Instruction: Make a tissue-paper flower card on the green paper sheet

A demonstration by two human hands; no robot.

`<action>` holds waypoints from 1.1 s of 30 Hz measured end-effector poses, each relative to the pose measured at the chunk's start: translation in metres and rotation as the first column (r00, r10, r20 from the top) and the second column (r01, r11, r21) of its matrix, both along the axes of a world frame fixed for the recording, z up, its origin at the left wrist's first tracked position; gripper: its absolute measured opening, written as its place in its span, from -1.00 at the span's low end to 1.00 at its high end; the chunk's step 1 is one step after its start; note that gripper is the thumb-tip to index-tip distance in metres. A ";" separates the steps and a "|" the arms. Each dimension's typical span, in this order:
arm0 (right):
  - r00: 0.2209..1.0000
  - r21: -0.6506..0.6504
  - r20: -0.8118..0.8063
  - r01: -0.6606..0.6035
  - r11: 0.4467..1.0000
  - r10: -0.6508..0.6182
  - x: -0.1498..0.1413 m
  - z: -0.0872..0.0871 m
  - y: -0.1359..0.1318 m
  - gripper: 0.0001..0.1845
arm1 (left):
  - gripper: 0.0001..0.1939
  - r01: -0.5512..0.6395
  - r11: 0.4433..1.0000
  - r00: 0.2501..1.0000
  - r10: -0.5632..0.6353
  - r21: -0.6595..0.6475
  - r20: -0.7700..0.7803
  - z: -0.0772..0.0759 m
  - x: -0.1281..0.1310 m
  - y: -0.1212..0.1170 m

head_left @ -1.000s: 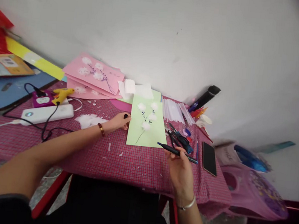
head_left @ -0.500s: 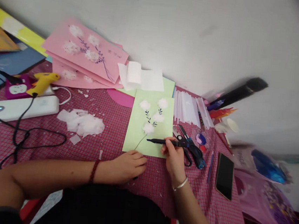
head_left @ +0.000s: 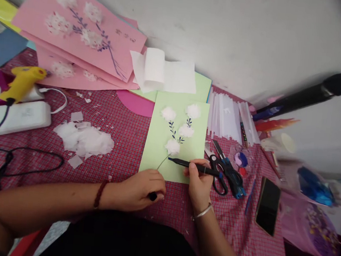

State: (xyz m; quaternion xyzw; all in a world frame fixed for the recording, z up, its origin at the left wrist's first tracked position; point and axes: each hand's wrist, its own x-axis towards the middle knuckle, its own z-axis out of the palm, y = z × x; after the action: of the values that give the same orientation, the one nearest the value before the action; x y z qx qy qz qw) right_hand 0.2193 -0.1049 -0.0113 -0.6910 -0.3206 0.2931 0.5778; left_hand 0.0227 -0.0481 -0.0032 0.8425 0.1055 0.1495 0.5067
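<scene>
A light green card (head_left: 154, 142) lies in front of me, with several white tissue flowers (head_left: 172, 146) on it, small dark drawn leaves and one thin stem line. My right hand (head_left: 199, 183) grips a black marker (head_left: 186, 163) from the right. Its blue tip points left, close by the stem under the lowest flower; I cannot tell whether it touches the card. My left hand (head_left: 140, 189) rests at the card's lower left edge, its fingers curled round a small black cap (head_left: 152, 196). Part of the stem is hidden behind that hand.
Black scissors (head_left: 221, 185) and a blue cutter (head_left: 232, 176) lie right of the card, near a phone (head_left: 268, 206). Tissue pieces (head_left: 85, 139) lie left. Farther off are pink cards (head_left: 117, 50), a tissue roll (head_left: 154, 68), glue sticks (head_left: 224, 115) and a yellow glue gun (head_left: 24, 83).
My left hand has come from the card's left side to its lower edge, still with the cap. The marker has swung left over the card beside the stem. My view has tilted down closer.
</scene>
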 end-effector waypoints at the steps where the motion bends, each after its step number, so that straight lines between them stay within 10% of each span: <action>1: 1.000 -0.001 0.003 -0.001 1.000 0.001 0.000 0.000 0.000 -0.89 | -0.86 0.012 1.000 1.000 -0.012 0.017 -0.007 -0.001 0.000 -0.001; 33: 1.000 0.035 0.003 0.012 0.999 -0.013 -0.004 -0.001 -0.006 -0.90 | -0.83 0.095 0.984 0.995 -0.089 0.148 -0.046 -0.006 -0.001 -0.001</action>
State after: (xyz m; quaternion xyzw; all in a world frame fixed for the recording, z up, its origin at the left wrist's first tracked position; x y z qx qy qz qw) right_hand 0.2150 -0.1112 -0.0123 -0.6834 -0.3223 0.2826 0.5909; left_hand 0.0215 -0.0494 -0.0095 0.8849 0.0648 0.1172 0.4461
